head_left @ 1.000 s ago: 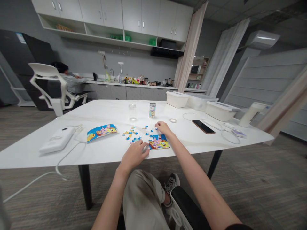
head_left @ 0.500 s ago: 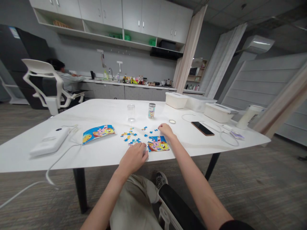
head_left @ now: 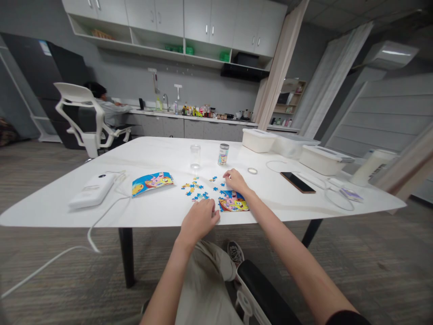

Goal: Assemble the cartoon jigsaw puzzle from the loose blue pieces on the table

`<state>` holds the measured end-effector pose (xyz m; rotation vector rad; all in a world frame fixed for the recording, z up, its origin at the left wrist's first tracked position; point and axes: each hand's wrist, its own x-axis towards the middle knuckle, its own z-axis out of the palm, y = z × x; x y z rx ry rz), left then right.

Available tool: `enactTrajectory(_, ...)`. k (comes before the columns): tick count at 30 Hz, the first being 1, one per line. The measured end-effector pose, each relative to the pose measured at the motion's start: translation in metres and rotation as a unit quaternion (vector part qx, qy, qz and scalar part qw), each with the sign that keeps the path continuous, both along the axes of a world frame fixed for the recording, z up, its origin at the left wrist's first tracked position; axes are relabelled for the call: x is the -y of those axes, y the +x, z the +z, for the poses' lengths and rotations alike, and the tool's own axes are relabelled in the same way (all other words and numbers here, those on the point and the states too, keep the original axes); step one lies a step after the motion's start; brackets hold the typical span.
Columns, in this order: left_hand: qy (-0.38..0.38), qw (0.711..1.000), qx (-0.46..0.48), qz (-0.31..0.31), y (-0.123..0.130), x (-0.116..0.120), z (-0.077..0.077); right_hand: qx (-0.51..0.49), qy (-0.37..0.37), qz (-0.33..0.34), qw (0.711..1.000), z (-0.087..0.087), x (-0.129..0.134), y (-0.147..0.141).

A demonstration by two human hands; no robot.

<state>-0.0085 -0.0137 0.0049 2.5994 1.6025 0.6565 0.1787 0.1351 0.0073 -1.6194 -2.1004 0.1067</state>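
A partly joined cartoon puzzle (head_left: 233,201) lies near the table's front edge, between my two hands. My left hand (head_left: 200,218) rests at its left side with fingers curled; whatever is under them is hidden. Just behind the puzzle, my right hand (head_left: 236,180) has its thumb and fingertips pressed together near a small blue piece; what they hold is too small to make out. Loose blue and yellow pieces (head_left: 199,196) are scattered left of the puzzle. Farther left lies a curved picture sheet (head_left: 153,182) with the same cartoon.
Behind the pieces stand a clear jar (head_left: 195,156) and a printed can (head_left: 223,155). A metal ring lid (head_left: 252,170), a phone (head_left: 297,182), cables and lidded boxes (head_left: 259,140) are on the right. A white device (head_left: 93,191) lies left. A person sits at the back left.
The camera view has shifted, so the table appears farther right. My right hand has moved slightly toward the puzzle and the small piece beside it. My left hand stays beside the puzzle.
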Motion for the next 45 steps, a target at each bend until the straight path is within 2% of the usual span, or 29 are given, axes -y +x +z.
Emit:
enactTrajectory(3,-0.021,1.000,0.003,0.010,-0.001,0.000,0.000,0.042,0.022,0.041,0.998,0.006,-0.002,-0.008)
enactTrajectory(5,-0.027,1.000,-0.002,0.006,-0.002,0.000,-0.001,0.072,0.004,0.076,0.995,0.011,-0.009,-0.012)
enactTrajectory(8,-0.031,1.000,0.003,0.003,-0.003,0.000,-0.002,0.087,-0.053,0.122,0.987,0.017,-0.026,-0.014)
enactTrajectory(13,-0.050,0.998,0.023,0.020,-0.002,0.001,-0.003,0.011,-0.161,0.204,0.966,0.014,-0.048,-0.012)
enactTrajectory(14,-0.053,0.998,0.025,0.023,-0.002,0.001,-0.003,0.001,-0.155,0.212,0.965,0.013,-0.047,-0.013)
enactTrajectory(16,-0.057,0.998,0.025,0.025,-0.002,0.000,-0.003,-0.014,-0.094,0.242,0.966,0.011,-0.041,-0.019)
enactTrajectory(18,-0.062,0.997,0.024,0.023,-0.002,0.000,-0.003,-0.019,-0.054,0.305,0.950,0.011,-0.028,-0.029)
enactTrajectory(21,-0.065,0.997,0.027,0.025,-0.001,0.000,-0.004,-0.028,-0.072,0.367,0.927,0.010,-0.011,-0.046)
enactTrajectory(27,-0.070,0.996,0.038,0.037,-0.001,0.002,0.000,-0.055,-0.087,0.336,0.936,0.004,-0.006,-0.065)
enactTrajectory(30,-0.075,0.995,0.052,0.037,-0.001,0.002,0.001,-0.089,-0.100,0.329,0.935,0.009,-0.005,-0.062)
enactTrajectory(32,-0.074,0.995,0.055,0.035,-0.002,0.002,0.000,-0.113,-0.130,0.337,0.926,0.017,-0.002,-0.053)
enactTrajectory(35,-0.068,0.996,0.045,0.030,-0.002,0.001,0.000,-0.131,-0.215,0.363,0.897,0.029,0.003,-0.029)
enactTrajectory(38,-0.066,0.997,0.032,0.027,-0.001,0.002,0.000,-0.154,-0.285,0.360,0.875,0.030,0.005,-0.002)
enactTrajectory(41,-0.070,0.996,0.033,0.035,0.000,0.002,0.001,-0.187,-0.304,0.348,0.867,0.025,0.003,0.012)
enactTrajectory(45,-0.088,0.994,0.040,0.045,0.000,0.001,0.004,-0.140,-0.279,0.356,0.881,0.022,0.003,0.010)
